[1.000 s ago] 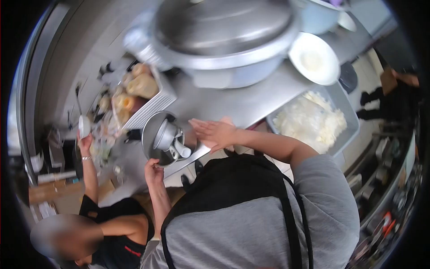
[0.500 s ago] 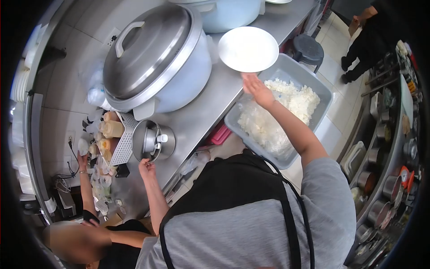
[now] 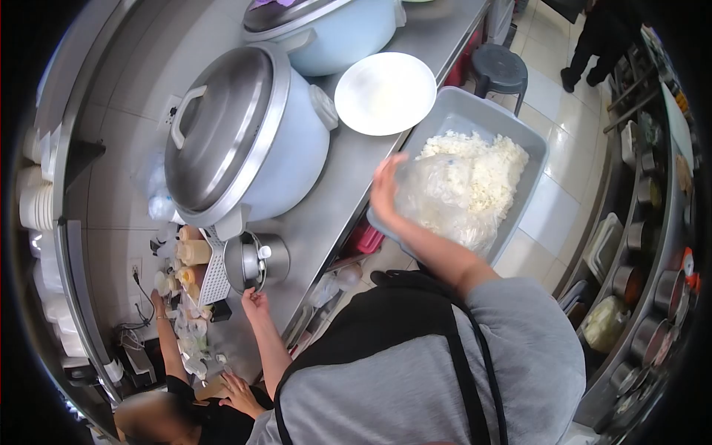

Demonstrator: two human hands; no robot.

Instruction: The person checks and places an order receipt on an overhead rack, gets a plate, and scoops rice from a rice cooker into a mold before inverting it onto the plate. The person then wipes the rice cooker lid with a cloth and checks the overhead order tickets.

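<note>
My left hand (image 3: 254, 300) is closed on the near rim of a small metal pot (image 3: 277, 259) on the steel counter. A utensil with a white end (image 3: 264, 253) stands in that pot. My right hand (image 3: 386, 187) hangs over the counter's edge with its fingers stretched out and holds nothing. Beside it is a grey bin (image 3: 540, 148) with cooked white rice (image 3: 498, 174), partly covered by a clear plastic bag (image 3: 445, 191). A white plate (image 3: 386, 93) lies on the counter beyond my right hand.
Two large lidded rice cookers (image 3: 285, 167) line the counter. A white basket (image 3: 215, 271) and sauce bottles (image 3: 193, 252) are at left, where another person's arm (image 3: 170, 348) reaches. A stool (image 3: 499, 70) stands behind the bin. Another person (image 3: 601, 41) stands at upper right.
My right hand has drawn back from the plate toward me and to the left. My left hand stays at the pot. The co-worker's reaching hand is now beside the bottles. The view has shifted.
</note>
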